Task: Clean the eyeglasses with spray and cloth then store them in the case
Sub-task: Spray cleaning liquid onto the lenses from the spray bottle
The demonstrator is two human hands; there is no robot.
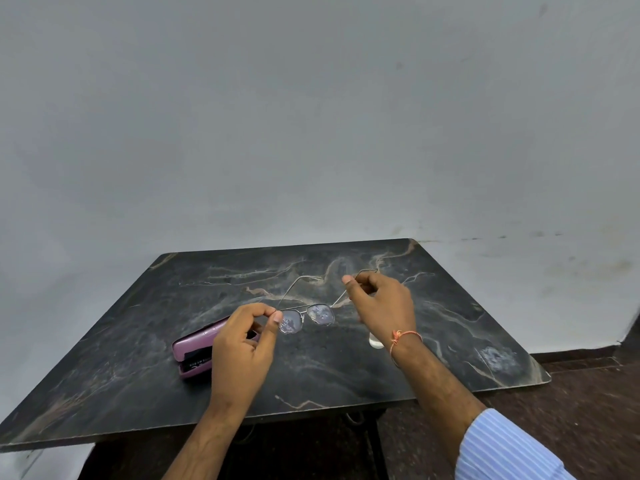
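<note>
Thin metal-framed eyeglasses (320, 314) hang above the table with both temples unfolded, and the lenses look spotted with droplets. My left hand (242, 344) pinches the left lens rim between thumb and forefinger. My right hand (381, 303) grips the right temple arm near its tip. A pink glasses case (194, 348) lies slightly open on the table under my left hand, partly hidden by it. A small white object (375, 341), maybe the spray bottle, peeks out behind my right wrist. No cloth is visible.
The dark marble-patterned table (346, 368) stands against a grey wall. Its right corner carries a pale smudge (497, 358). Brown floor (588, 393) lies to the right of the table and below its near edge.
</note>
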